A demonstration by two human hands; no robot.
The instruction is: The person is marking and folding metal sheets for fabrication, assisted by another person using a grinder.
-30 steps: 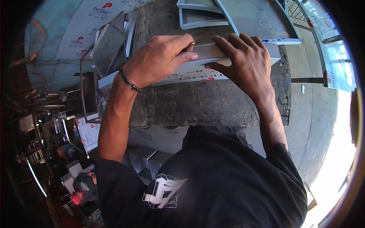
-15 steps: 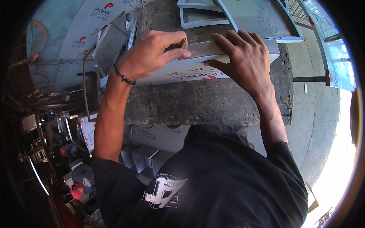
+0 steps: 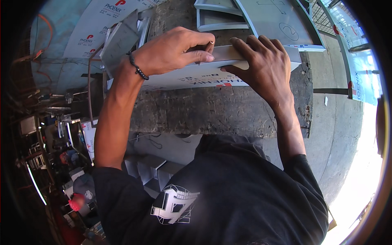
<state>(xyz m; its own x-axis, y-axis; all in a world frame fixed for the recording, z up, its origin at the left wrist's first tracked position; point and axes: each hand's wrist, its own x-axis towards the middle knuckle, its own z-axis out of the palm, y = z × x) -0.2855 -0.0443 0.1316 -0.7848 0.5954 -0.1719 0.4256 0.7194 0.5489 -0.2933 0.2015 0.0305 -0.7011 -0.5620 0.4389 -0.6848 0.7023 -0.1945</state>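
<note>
A long folded sheet-metal panel [image 3: 179, 83], with pale printed film on its near face, stands across the bench. My left hand [image 3: 179, 51] is closed in a pinch around a thin, brownish rod [image 3: 211, 45] with a round, hollow-looking end pointing up. Its fingertips are at the panel's upper edge; the rod's lower part is hidden. To the right, my right hand [image 3: 263, 61] grips the same panel, fingers over the top and thumb against the near face.
The panel is on a dark, worn bench [image 3: 204, 110]. Beyond it lie metal frames [image 3: 222, 26] and a large marked metal tray [image 3: 281, 20]. Bent sheet pieces [image 3: 122, 38] lean at the left. Open metal boxes [image 3: 149, 169] sit below the bench; another person's cap [image 3: 84, 187] shows lower left.
My left hand has slid a little to the right along the panel's upper edge, carrying the rod closer to my right hand. My right hand keeps its grip.
</note>
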